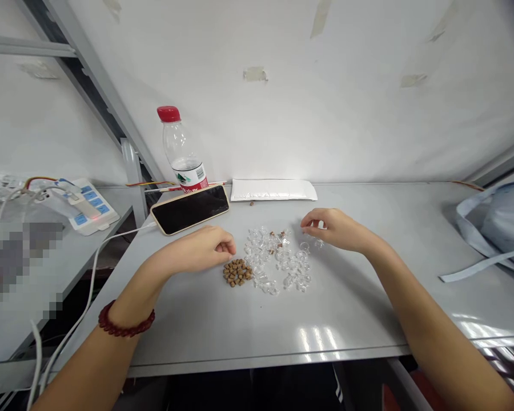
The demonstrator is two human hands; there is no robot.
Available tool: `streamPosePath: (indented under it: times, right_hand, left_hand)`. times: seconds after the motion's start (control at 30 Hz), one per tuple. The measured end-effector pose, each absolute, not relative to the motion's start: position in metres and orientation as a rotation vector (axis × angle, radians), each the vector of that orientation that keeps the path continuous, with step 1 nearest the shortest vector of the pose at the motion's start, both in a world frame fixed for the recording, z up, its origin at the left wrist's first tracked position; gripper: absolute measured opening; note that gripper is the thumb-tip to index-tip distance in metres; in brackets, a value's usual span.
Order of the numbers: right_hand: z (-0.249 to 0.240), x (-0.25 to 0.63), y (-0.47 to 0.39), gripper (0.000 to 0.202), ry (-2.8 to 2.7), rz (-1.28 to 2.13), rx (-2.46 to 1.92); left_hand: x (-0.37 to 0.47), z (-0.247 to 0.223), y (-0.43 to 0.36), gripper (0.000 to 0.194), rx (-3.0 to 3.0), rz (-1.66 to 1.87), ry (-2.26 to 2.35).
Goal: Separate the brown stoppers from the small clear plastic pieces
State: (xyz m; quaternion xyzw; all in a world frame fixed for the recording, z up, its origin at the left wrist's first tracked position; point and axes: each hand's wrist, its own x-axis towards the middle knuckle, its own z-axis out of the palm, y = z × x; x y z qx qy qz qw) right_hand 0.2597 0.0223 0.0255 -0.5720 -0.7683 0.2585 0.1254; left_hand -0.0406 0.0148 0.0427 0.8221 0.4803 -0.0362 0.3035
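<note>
My left hand (203, 248) hovers just above and left of a small pile of brown pellets (236, 273). Its fingers are curled in toward the thumb, and whatever they may hold is hidden. Over the right side of a spread of small clear plastic pieces (261, 260) is my right hand (332, 228), thumb and fingertips drawn together. Anything at those fingertips is too small to make out. A few brown bits (278, 234) lie among the upper clear pieces. Close by my right fingertips rest a couple of separate clear pieces (318, 242).
Behind my left hand, a phone (191, 209) leans against a red-capped bottle (184, 151). A white padded packet (274, 190) lies along the wall. A white cable (95, 268) runs down the left edge, near a power strip (92, 208). At right sits a light blue cloth bag (501, 222).
</note>
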Motion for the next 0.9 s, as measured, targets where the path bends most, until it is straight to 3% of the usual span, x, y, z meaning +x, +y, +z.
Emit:
streamPosePath:
  times: [0.33, 0.9]
  right_hand:
    - [0.027, 0.278, 0.027, 0.030, -2.203, 0.807, -1.856]
    - [0.035, 0.275, 0.024, 0.020, -2.176, 1.054, -1.748]
  left_hand:
    - [-0.043, 0.036, 0.015, 0.023, 2.092, -0.122, 1.191]
    - [-0.034, 0.029, 0.010, 0.023, 2.084, -0.023, 1.213]
